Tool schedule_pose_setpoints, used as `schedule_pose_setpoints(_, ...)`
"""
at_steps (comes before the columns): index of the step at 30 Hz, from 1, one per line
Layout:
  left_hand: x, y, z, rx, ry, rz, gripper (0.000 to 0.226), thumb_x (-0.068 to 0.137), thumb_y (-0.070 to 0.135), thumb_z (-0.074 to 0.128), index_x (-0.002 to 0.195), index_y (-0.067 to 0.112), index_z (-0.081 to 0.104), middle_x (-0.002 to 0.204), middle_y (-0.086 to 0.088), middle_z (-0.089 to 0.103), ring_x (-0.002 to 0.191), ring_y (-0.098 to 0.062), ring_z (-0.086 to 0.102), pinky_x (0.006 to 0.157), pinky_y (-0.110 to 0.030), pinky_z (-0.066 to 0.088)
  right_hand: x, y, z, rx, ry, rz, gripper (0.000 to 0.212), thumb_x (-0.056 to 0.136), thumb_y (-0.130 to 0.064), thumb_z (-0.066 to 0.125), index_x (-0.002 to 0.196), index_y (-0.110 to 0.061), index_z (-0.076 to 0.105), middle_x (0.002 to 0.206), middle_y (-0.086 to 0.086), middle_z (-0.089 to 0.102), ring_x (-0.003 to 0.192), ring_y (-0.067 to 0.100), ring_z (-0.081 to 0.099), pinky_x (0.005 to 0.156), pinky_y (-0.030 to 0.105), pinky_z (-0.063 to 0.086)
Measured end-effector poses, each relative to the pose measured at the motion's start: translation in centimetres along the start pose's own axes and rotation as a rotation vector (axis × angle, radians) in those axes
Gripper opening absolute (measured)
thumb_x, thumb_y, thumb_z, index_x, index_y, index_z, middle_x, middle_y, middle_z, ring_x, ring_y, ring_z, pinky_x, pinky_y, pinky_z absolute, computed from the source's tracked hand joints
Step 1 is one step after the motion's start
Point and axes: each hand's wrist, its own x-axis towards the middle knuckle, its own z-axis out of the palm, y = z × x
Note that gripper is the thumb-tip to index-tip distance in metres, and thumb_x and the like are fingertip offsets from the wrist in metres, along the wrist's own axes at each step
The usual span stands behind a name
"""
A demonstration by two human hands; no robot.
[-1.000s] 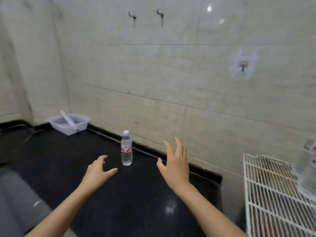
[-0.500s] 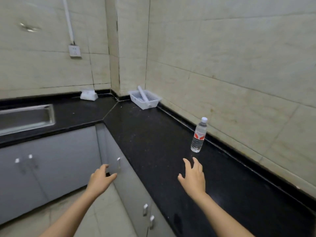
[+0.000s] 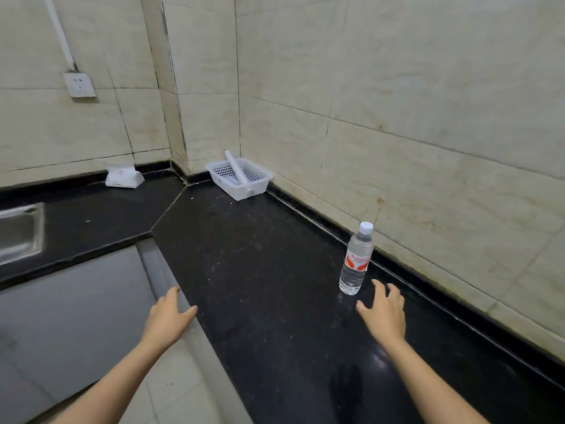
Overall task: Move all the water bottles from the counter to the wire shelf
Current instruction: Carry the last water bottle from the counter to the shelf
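One clear water bottle [image 3: 355,259] with a white cap and a red-and-white label stands upright on the black counter [image 3: 260,270], close to the tiled wall. My right hand [image 3: 383,310] hovers just in front of the bottle's base, fingers spread, holding nothing. My left hand [image 3: 168,316] is open over the counter's front edge, empty. The wire shelf is out of view.
A white plastic basket [image 3: 240,175] with a white roll in it sits in the far corner. A white tissue pack [image 3: 123,177] lies on the left counter. A steel sink [image 3: 18,234] is at the far left. Grey cabinet doors [image 3: 76,301] stand below.
The view has swung left, away from the wire shelf, and now shows the counter corner. My right hand has moved closer to the bottle; my left hand has come up to the counter edge.
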Motion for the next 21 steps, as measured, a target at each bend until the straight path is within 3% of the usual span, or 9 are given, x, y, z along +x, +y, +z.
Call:
schedule_pose_setpoints(4,1.9,3.3,3.7,-0.025,0.048,0.051,0.065,0.087,0.024,0.055,0.143,0.011,0.022,0.142,-0.021,0.035,0.13,-0.036,0.035,0.104,-0.045,0.033,1.7,0.4,1.5,-0.004,-0.035,0.039,0.064,0.084,-0.03,0.06,0.139,-0.014,0.031,0.148,0.017,0.023,0.135,0.031,0.023,0.103,0.042,0.034)
schedule_pose_setpoints(8,3.7,5.4,8.1,0.121,-0.09,0.137,0.064,0.088,0.032,0.051,0.143,0.015,0.02,0.147,-0.014,0.025,0.131,-0.033,0.03,0.104,-0.043,0.033,2.9,0.4,2.6,-0.006,-0.056,0.088,0.067,0.084,-0.033,0.06,0.14,-0.015,0.028,0.148,0.016,0.023,0.134,0.03,0.024,0.103,0.04,0.034)
schedule_pose_setpoints(19,14.4,9.2,15.7,0.393,-0.339,0.446,0.063,0.092,0.05,0.034,0.144,0.017,0.02,0.154,-0.012,0.013,0.143,-0.029,0.009,0.113,-0.042,0.018,9.7,-4.2,3.4,0.189,0.136,0.25,0.078,0.076,-0.029,0.071,0.139,-0.012,0.029,0.141,0.016,0.036,0.132,0.03,0.029,0.104,0.039,0.03)
schedule_pose_setpoints(21,16.0,9.2,16.2,0.438,-0.358,0.512,0.062,0.092,0.052,0.031,0.142,0.016,0.027,0.153,-0.015,0.021,0.142,-0.031,0.017,0.112,-0.045,0.023,10.9,-4.9,3.9,0.251,0.179,0.311,0.085,0.072,-0.029,0.075,0.14,-0.01,0.027,0.141,0.017,0.037,0.132,0.032,0.031,0.106,0.04,0.028)
